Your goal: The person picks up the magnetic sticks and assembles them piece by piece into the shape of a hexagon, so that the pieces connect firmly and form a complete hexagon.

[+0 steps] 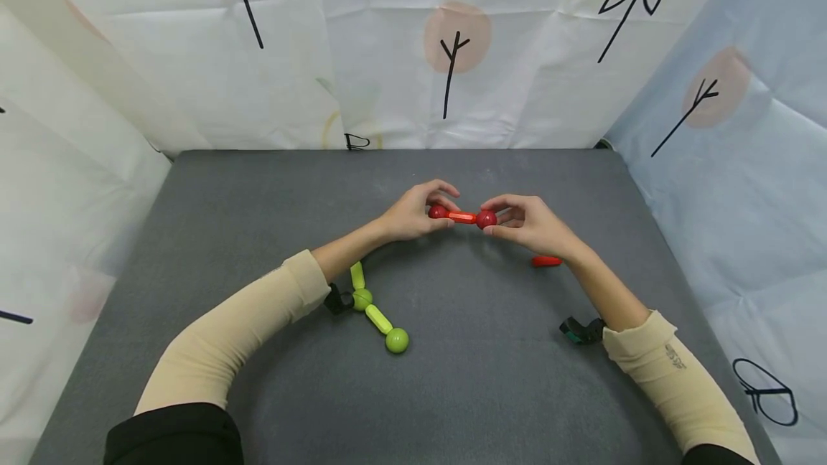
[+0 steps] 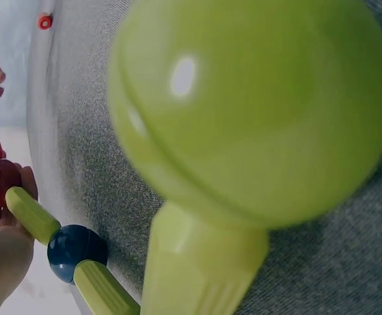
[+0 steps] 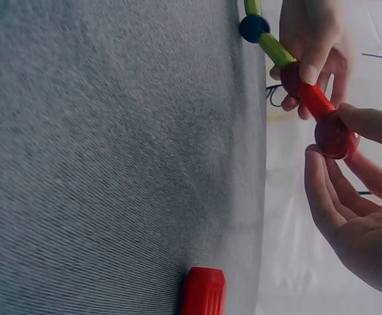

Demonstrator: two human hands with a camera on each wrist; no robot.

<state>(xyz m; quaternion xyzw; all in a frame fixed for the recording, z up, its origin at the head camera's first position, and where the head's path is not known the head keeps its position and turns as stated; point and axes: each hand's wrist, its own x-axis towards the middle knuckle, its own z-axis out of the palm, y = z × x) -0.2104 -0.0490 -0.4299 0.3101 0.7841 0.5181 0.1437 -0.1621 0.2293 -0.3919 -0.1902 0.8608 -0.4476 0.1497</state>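
Note:
Above the grey table, my left hand (image 1: 408,215) grips a red ball (image 1: 437,212) at one end of a red rod (image 1: 462,217). My right hand (image 1: 531,224) pinches the red ball (image 1: 487,219) at the rod's other end between thumb and fingers. From the left-hand ball a green rod (image 2: 32,215) runs to a dark blue ball (image 2: 71,252), where another green rod (image 2: 104,289) follows. The head view shows more of these pieces below my left forearm, ending in a green ball (image 1: 397,340); the forearm hides part of the chain.
A loose red rod (image 1: 545,261) lies on the grey table (image 1: 465,379) beneath my right wrist. Dark wrist cameras (image 1: 581,331) sit at both forearms. White printed curtains (image 1: 388,56) close off the back and both sides of the table.

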